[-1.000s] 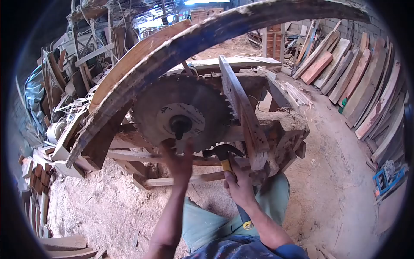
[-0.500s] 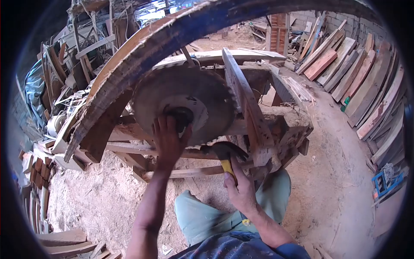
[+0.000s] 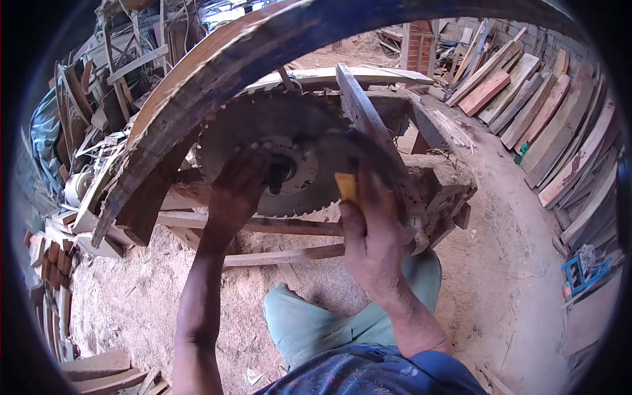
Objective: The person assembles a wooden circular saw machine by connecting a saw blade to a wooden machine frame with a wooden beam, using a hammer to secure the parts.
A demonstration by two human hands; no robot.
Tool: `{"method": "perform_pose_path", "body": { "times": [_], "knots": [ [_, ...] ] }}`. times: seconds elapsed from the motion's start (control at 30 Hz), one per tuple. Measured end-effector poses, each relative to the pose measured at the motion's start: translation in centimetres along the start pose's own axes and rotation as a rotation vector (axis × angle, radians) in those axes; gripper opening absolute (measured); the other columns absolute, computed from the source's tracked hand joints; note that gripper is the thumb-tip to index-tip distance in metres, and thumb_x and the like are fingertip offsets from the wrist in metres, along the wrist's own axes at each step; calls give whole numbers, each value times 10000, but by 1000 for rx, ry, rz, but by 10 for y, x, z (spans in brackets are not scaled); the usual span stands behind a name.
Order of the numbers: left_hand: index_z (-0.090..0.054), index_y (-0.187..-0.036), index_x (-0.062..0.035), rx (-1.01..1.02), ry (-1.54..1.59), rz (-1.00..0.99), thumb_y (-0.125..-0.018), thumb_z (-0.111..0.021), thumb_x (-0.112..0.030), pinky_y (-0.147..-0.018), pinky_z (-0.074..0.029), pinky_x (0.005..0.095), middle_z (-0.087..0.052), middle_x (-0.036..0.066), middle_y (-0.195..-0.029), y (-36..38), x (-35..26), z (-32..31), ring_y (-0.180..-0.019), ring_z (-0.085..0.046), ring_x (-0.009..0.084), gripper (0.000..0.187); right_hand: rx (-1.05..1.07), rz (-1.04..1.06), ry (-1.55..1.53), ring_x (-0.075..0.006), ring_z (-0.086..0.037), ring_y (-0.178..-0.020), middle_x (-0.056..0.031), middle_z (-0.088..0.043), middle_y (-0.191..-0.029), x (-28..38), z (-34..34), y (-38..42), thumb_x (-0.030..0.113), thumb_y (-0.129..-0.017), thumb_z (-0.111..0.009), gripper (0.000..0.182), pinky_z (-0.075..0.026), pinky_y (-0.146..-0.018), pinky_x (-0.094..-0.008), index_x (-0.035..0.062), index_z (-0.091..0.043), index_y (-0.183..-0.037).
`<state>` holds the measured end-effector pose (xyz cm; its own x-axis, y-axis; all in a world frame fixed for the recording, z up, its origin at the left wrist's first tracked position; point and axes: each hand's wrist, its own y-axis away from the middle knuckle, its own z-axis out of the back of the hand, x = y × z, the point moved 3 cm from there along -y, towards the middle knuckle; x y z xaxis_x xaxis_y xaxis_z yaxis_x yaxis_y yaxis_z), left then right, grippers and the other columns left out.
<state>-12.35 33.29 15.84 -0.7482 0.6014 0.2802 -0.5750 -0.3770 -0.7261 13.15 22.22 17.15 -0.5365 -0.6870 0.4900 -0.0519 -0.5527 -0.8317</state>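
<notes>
A large round saw blade (image 3: 224, 128) with a toothed rim stands upright in a wooden frame. At its centre a dark arbor (image 3: 279, 172) sticks out. My left hand (image 3: 238, 191) lies against the blade just left of the arbor, its fingers stretched out. In my right hand (image 3: 376, 240) is a hammer (image 3: 347, 187) with a yellow handle, gripped near the blade's right side. The hammer's dark head is raised in front of the blade and smeared by motion.
A curved wooden beam (image 3: 197, 85) arches above the blade. An upright plank (image 3: 362, 105) stands on the right of the frame. Many boards (image 3: 556, 131) lean along the right wall. Sawdust covers the floor (image 3: 131, 309). A blue plastic frame (image 3: 584, 273) lies at the right.
My right hand has lifted the hammer up and toward the arbor. My left hand has slid up and left on the blade, leaving the arbor uncovered.
</notes>
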Motion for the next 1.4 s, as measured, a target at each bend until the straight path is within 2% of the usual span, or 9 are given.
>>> {"method": "perform_pose_path", "body": {
  "times": [0.1, 0.23, 0.43, 0.53, 0.63, 0.77, 0.87, 1.03, 1.4],
  "knots": [
    [-657, -1464, 13, 6, 6, -8, -877, -774, -66, -1259, -461, 567, -571, 122, -1644, 0, 3, -1, -1497, -566, 337, 604, -49, 32, 108, -482, -770, -1044, -301, -758, -1119, -3, -11, -2, 93, -1102, -619, 553, -628, -835, -521, 99, -487, -1639],
    [-653, -1472, 12, 10, 8, -13, -887, -772, -77, -1260, -458, 563, -568, 120, -1648, 1, 3, -2, -1501, -563, 333, 603, 450, -323, 183, -394, -797, -958, -266, -770, -1204, -41, -42, 9, 161, -1125, -614, 623, -613, -866, -457, 104, -406, -1710],
    [-658, -1471, -3, -28, 38, -10, -892, -778, -87, -1250, -470, 560, -588, 119, -1629, 3, 6, -4, -1486, -579, 332, 597, 53, -167, -15, -450, -780, -873, -278, -740, -896, -26, -32, 7, 188, -1136, -595, 637, -597, -738, -519, 144, -353, -1723],
    [-664, -1464, -11, -21, 48, 0, -899, -779, -92, -1243, -476, 557, -597, 119, -1621, 6, 4, -3, -1474, -590, 336, 583, 353, -414, 85, -446, -782, -892, -285, -737, -916, -50, -45, 18, 176, -1137, -592, 619, -596, -745, -481, 114, -377, -1715],
    [-664, -1469, -13, -37, 46, 4, -904, -778, -93, -1238, -480, 558, -600, 119, -1619, 7, 5, -6, -1466, -599, 334, 581, 272, -384, -20, -453, -781, -898, -298, -746, -961, -44, -25, 16, 178, -1138, -588, 607, -592, -748, -474, 104, -391, -1708],
    [-657, -1486, -16, -42, 28, 19, -906, -778, -99, -1226, -489, 564, -605, 117, -1615, 5, 5, -7, -1458, -607, 329, 598, 43, -173, 33, -248, -779, -846, -156, -791, -989, -34, -30, 5, 113, -1118, -625, 617, -589, -775, -390, 174, -449, -1706],
    [-655, -1494, -18, -54, 17, -4, -913, -774, -103, -1218, -496, 567, -609, 116, -1613, 3, 4, -5, -1457, -609, 328, 599, 274, -313, 39, -284, -781, -828, -177, -785, -986, -50, -36, 12, 114, -1114, -631, 615, -588, -766, -405, 165, -453, -1701],
    [-690, -1446, -12, -104, 15, 7, -918, -773, -100, -1204, -508, 567, -652, 123, -1566, 6, 6, -9, -1420, -641, 337, 541, 75, -244, 36, -315, -761, -740, -209, -737, -885, -39, -42, 19, 130, -1113, -634, 631, -585, -734, -396, 165, -428, -1708],
    [-690, -1449, -20, -118, 2, -32, -924, -780, -103, -1207, -512, 566, -640, 108, -1580, 6, 5, -9, -1444, -623, 343, 539, 223, -441, 120, -367, -781, -807, -225, -763, -918, -28, -32, 23, 196, -1103, -666, 651, -595, -773, -463, 245, -435, -1710]
  ]
}}
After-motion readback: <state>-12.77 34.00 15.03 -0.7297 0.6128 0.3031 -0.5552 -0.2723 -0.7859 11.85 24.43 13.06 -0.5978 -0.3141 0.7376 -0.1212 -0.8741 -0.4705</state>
